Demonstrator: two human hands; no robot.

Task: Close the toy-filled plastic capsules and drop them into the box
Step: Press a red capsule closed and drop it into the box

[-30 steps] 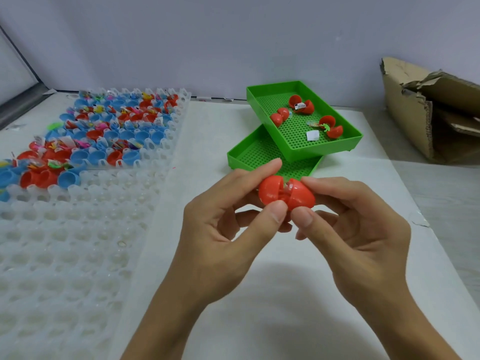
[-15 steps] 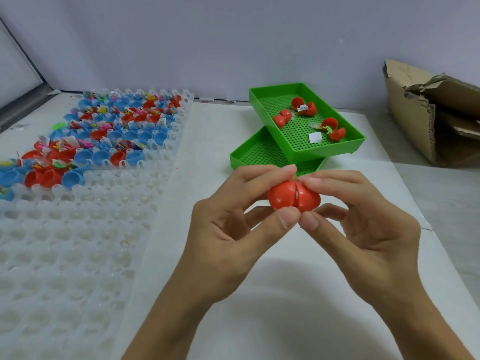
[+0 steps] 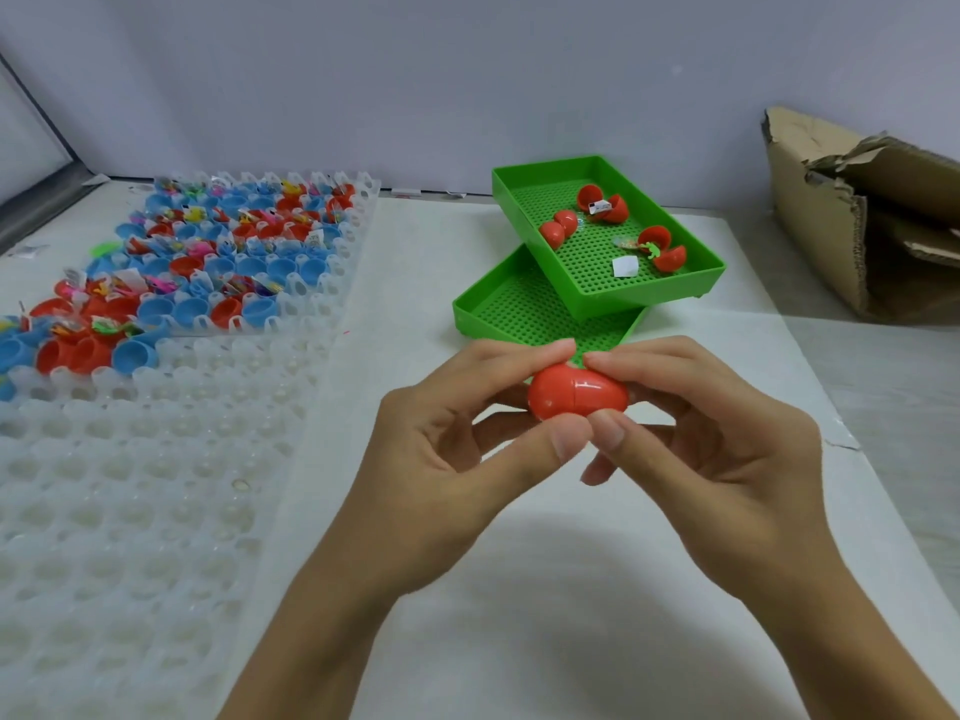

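A red capsule (image 3: 576,391) is held above the table in front of me, its two halves pressed together with only a thin seam showing. My left hand (image 3: 447,449) pinches its left half between thumb and forefinger. My right hand (image 3: 711,444) pinches the right half the same way. Three open red capsules (image 3: 602,204) lie in the upper green tray (image 3: 550,231), with a small toy and paper slips beside them. The cardboard box (image 3: 862,220) stands open at the far right.
A second green tray (image 3: 483,314) sits under the upper one, just beyond my hands. A clear plastic cell rack (image 3: 156,485) covers the left side; its far cells hold several blue and red capsule halves (image 3: 218,252) with toys. A wall runs behind.
The gap between the capsule's two halves has closed: my hands pushed them together until only a seam remains. My hands stayed in about the same place.
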